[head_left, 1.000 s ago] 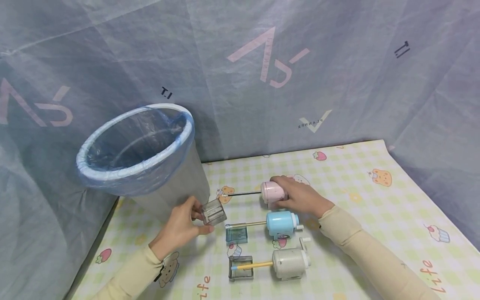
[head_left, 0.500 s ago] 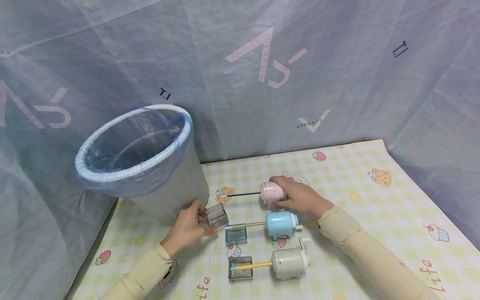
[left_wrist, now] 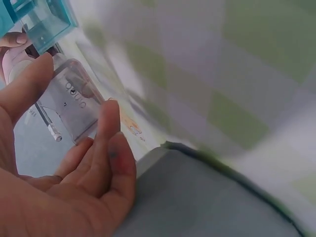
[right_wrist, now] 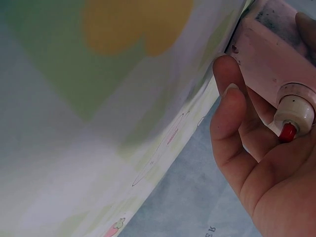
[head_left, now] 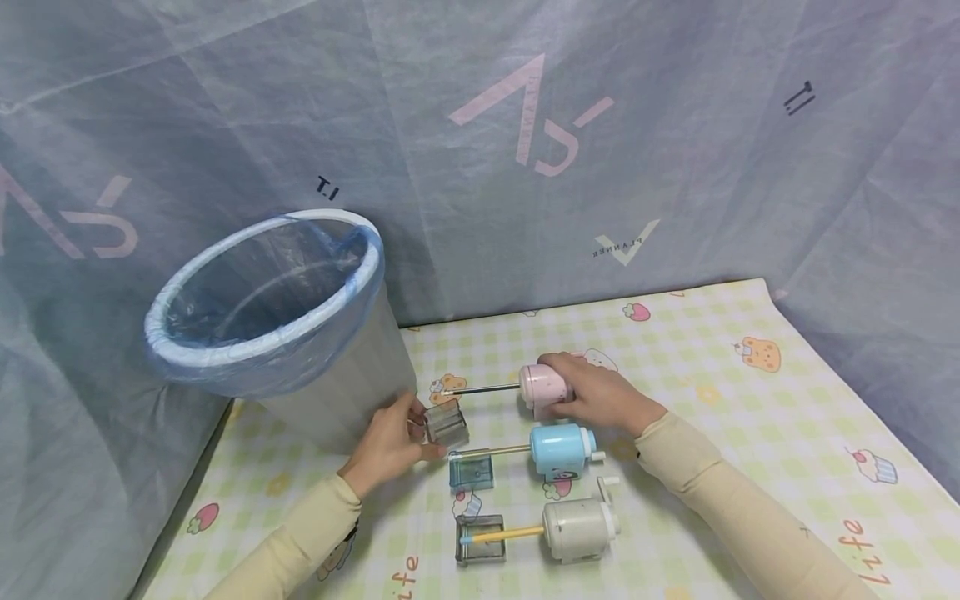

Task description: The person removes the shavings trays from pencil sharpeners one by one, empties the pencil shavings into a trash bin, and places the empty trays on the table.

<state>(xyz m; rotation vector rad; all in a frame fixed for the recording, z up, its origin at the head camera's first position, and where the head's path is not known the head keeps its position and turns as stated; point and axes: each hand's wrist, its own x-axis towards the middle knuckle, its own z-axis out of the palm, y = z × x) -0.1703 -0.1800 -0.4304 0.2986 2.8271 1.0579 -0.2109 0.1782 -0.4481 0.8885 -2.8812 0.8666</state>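
Observation:
My left hand [head_left: 388,446] pinches a clear smoky shavings drawer [head_left: 447,423] between thumb and fingers, beside the bin. In the left wrist view the drawer [left_wrist: 76,106] has lettering on its face. My right hand [head_left: 596,393] grips a pink pencil sharpener [head_left: 542,387] lying on the cloth. A dark pencil [head_left: 483,389] sticks out of it toward the left, just beyond the drawer. In the right wrist view, fingers curl around the pink sharpener's body [right_wrist: 266,59], close to its white knob with a red tip [right_wrist: 288,132].
Nearer stand a blue sharpener [head_left: 557,448] and a grey sharpener [head_left: 574,529], each with a pencil pointing left. By their pencils lie a blue drawer [head_left: 471,473] and a grey drawer [head_left: 481,550]. A bag-lined bin [head_left: 352,367] stands at left on the checked cloth [head_left: 690,350].
My left hand has carried the clear drawer a little to the right, closer to the pink sharpener. The right hand keeps its hold in the same place.

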